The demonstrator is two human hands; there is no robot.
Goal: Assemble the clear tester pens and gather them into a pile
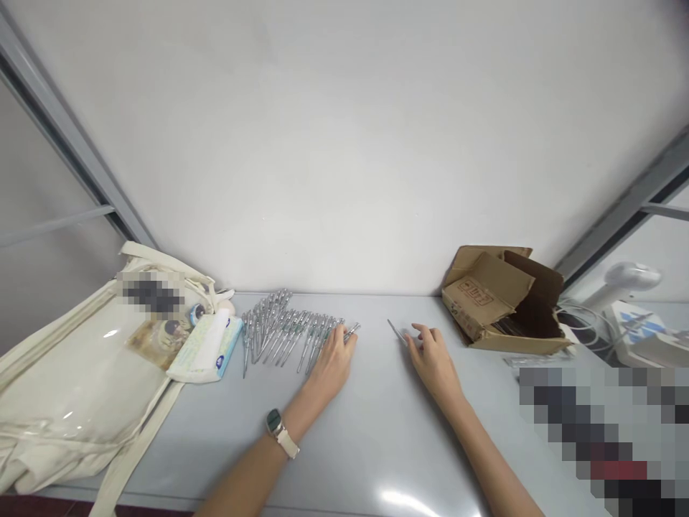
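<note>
Tester screwdrivers [285, 334] lie fanned in a tight bunch on the surface [371, 438], clear handles glinting, and here's the left hand [332, 365] right at the end of that row! Its fingers [341, 334] curl down over the nearest testers, a watch [275, 424] on the wrist, but can't tell if they've got a firm hold. Over to the right hand [433, 359], fingers [425, 332] loosely curved, thumb tip just at a lone tester [397, 332] lying apart; no clear grip there either. Wet wipes [207, 348] and a white tote bag [64, 380] sit left, an open cardboard box [503, 301] right!
</note>
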